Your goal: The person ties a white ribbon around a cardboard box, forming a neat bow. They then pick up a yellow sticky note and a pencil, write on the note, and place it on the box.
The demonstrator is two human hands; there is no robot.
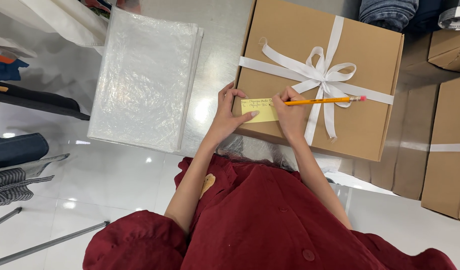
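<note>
Shiny metal desk (210, 55) seen from above, carrying a brown cardboard box (360, 125) tied with a white ribbon (320, 75) knotted in a bow, and beside it a stack of clear plastic bags (145, 75).

Position: a yellow note (257, 110) lies flat on the near left corner of the box lid. It sits between the two hands, touched by both. The left hand (227, 112) is on its left edge; the right hand (290, 112) covers its right end.

Obscured: the right part of the note is hidden under the right hand. The pencil's tip is hidden behind the fingers, so contact with the paper cannot be confirmed. The handwriting on the note is too small to read. More cardboard boxes (447, 145) at the right are cut off by the frame edge, as is folded clothing (390, 10) at the top.

Grip: the right hand is closed around a yellow pencil (325, 101), pink eraser end pointing right across the ribbon. The left hand holds nothing; its fingers are loosely spread, thumb pressed on the note's lower edge and fingertips resting on the lid at its upper left. Red sleeves (270, 220) fill the lower frame.
</note>
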